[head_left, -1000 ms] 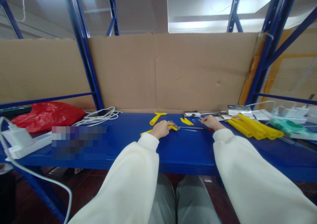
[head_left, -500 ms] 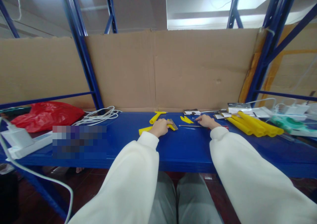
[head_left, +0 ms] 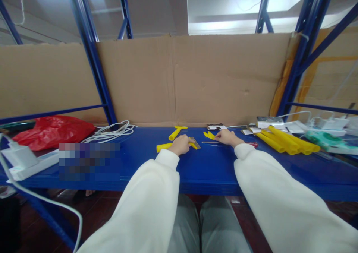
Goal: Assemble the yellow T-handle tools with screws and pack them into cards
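Observation:
My left hand (head_left: 180, 145) is wrapped round a yellow-handled scraper (head_left: 163, 147), whose metal blade sticks out to the right of my fingers. My right hand (head_left: 227, 137) has its fingertips pinched at the right end of some small flat yellow plastic pieces (head_left: 208, 135), and appears to grip one. Under that hand lies a screwdriver, its red handle (head_left: 254, 144) to the right and its thin shaft (head_left: 209, 142) pointing left. Beyond my left hand rests another yellow T-shaped handle (head_left: 175, 133).
Several yellow tube handles (head_left: 288, 141) are heaped at right, beside small packets (head_left: 270, 122). Left are a red plastic bag (head_left: 56, 130), coiled white cable (head_left: 114, 130) and a power strip (head_left: 39, 163). Cardboard (head_left: 179, 81) walls the back of the blue bench (head_left: 207, 171).
My right hand has moved a little left, from beside the yellow pieces onto their right end, and the pieces have shifted slightly. My left hand stays on the scraper.

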Demonstrator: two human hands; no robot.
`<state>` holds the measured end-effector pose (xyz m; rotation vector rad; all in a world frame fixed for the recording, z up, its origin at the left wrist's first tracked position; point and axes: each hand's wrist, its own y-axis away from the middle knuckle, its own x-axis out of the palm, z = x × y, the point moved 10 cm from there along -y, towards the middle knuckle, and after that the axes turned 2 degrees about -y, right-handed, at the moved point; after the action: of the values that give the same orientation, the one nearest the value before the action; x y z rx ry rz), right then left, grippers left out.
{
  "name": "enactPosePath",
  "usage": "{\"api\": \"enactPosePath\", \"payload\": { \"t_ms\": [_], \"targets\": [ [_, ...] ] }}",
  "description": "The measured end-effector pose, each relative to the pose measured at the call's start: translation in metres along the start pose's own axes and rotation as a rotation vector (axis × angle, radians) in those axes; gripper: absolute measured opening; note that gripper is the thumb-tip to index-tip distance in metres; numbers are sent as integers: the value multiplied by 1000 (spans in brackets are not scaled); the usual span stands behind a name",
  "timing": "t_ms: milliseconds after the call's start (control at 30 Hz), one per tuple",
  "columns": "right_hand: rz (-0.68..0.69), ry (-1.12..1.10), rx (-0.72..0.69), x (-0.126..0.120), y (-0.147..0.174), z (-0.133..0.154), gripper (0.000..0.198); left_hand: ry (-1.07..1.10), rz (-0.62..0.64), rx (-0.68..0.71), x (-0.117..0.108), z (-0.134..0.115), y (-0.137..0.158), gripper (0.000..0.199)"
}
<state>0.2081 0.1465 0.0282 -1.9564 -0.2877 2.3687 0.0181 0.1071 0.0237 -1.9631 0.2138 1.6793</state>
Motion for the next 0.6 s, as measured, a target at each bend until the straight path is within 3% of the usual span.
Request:
{"api": "enactPosePath", "payload": {
  "t_ms": [400, 600],
  "targets": [
    [47, 89, -70, 7, -8, 13, 22, 5, 18, 45, 5, 1, -3, 36],
    [9, -7, -63, 7, -21, 11, 24, 14, 0, 73, 8, 3, -7, 33]
  ]
}}
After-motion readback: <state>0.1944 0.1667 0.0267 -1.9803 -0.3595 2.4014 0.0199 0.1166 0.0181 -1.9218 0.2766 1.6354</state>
